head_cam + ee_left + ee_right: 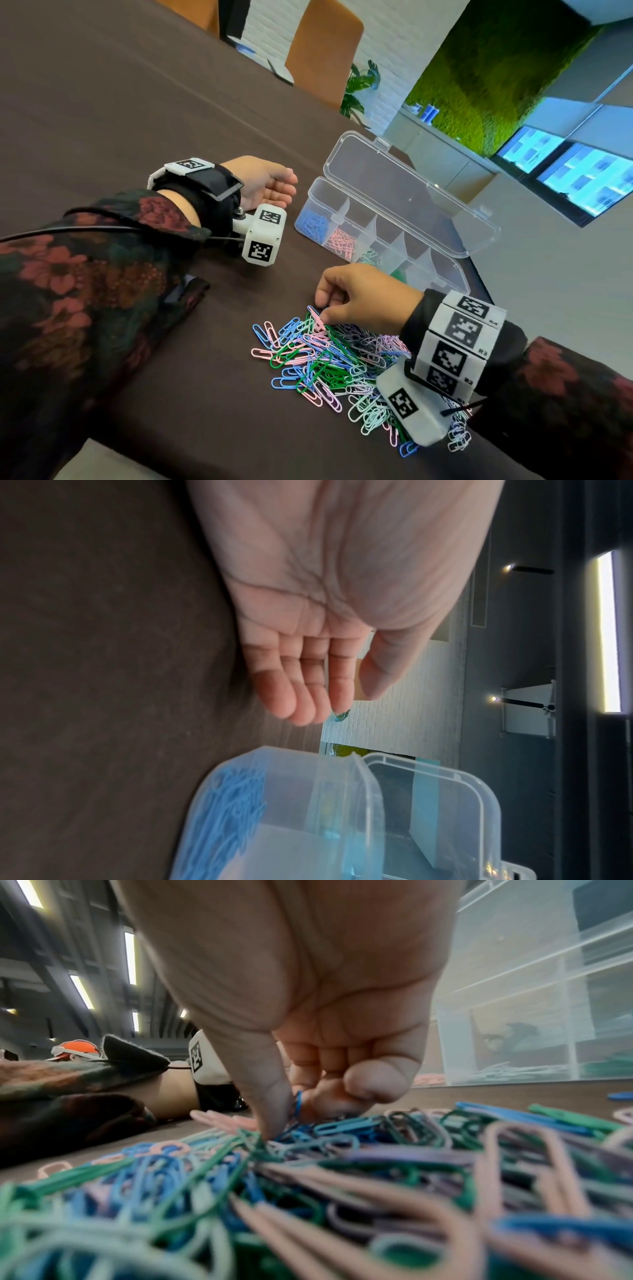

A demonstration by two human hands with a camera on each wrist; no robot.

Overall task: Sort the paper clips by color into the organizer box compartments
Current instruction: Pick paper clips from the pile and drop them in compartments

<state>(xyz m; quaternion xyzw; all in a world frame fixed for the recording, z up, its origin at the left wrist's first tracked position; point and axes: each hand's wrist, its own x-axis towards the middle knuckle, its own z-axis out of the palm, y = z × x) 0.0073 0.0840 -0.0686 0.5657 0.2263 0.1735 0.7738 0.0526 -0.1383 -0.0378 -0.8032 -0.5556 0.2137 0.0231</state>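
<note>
A mixed pile of paper clips [335, 363] in blue, pink, green, mint and lilac lies on the dark table near me. My right hand [322, 310] is at the pile's far edge, thumb and fingers pinching a blue paper clip [298, 1104] that stands upright between them. The clear organizer box [442, 270] sits just beyond, lid open. From its left end the compartments hold blue clips [311, 222], pink clips [342, 243], mint clips [368, 257] and green clips [399, 274]. My left hand [291, 185] rests on its edge beside the box's left end, fingers relaxed and empty [342, 693].
The open lid [411, 192] lies flat behind the box, near the table's far corner. Bare dark table [137, 102] stretches to the left and behind. An orange chair [322, 51] stands past the far edge.
</note>
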